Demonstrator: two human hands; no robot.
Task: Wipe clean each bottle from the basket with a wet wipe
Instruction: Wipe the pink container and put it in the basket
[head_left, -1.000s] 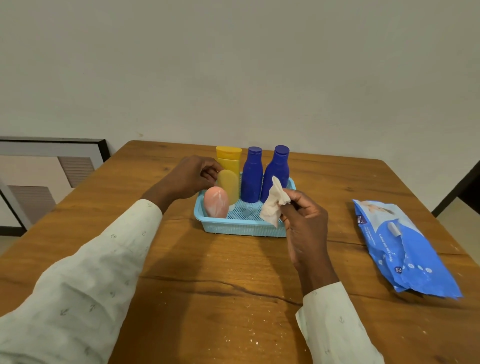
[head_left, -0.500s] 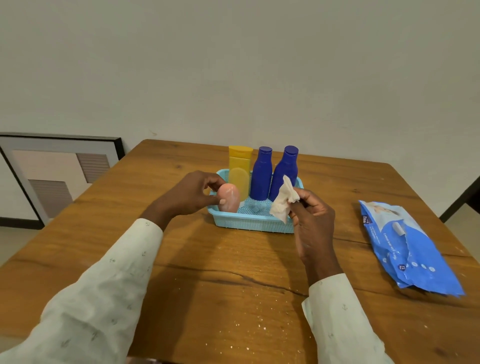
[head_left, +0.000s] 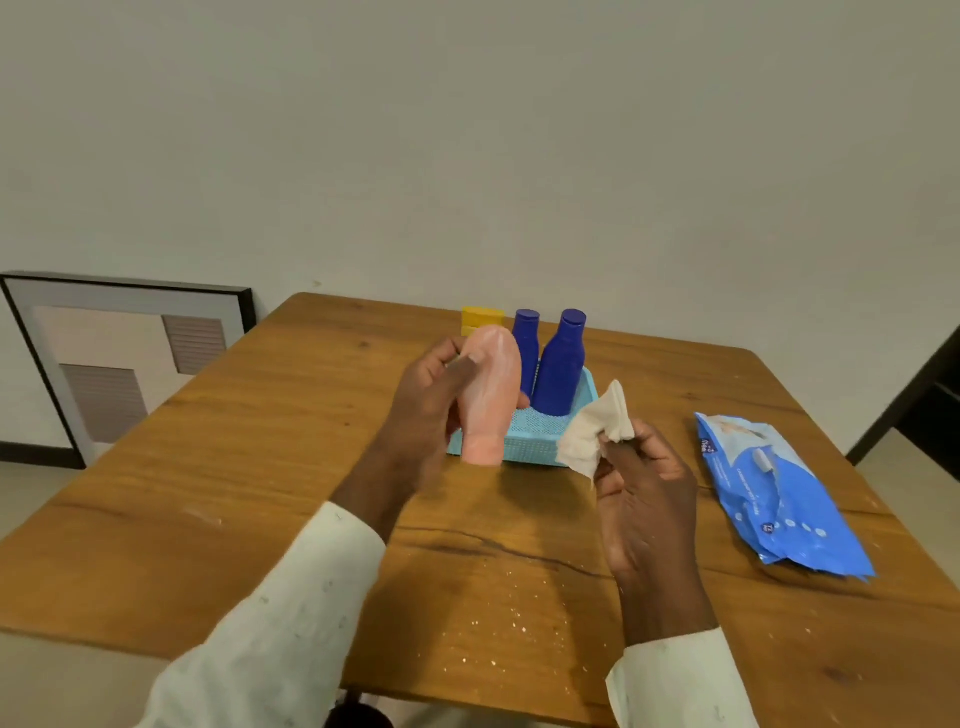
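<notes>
Peach-pink plastic bottle with white smears on it is what you are holding up in your left hand, fingers wrapped closed around its left side and back, clear of the table and in front of the basket. Its long axis is running nearly upright, leaning slightly, rounded end at twelve o'clock and narrow end at six o'clock pointing down toward the front rim.

Your right hand is pinching a crumpled off-white wet wipe between thumb and fingertips, the rest of the hand loosely curled. From that hand the bottle is lying at about ten o'clock, near but not touching the wipe. I judge the right hand is the one to travel: carry the wipe toward ten o'clock and stroke along the bottle's length, while the left keeps it steady.

Behind the bottle, the light blue perforated plastic basket is sitting on the brown wooden table, holding two dark blue bottles standing upright and a yellow bottle mostly hidden. At three o'clock from your right hand, well apart, the blue wet-wipe pack is lying flat.
</notes>
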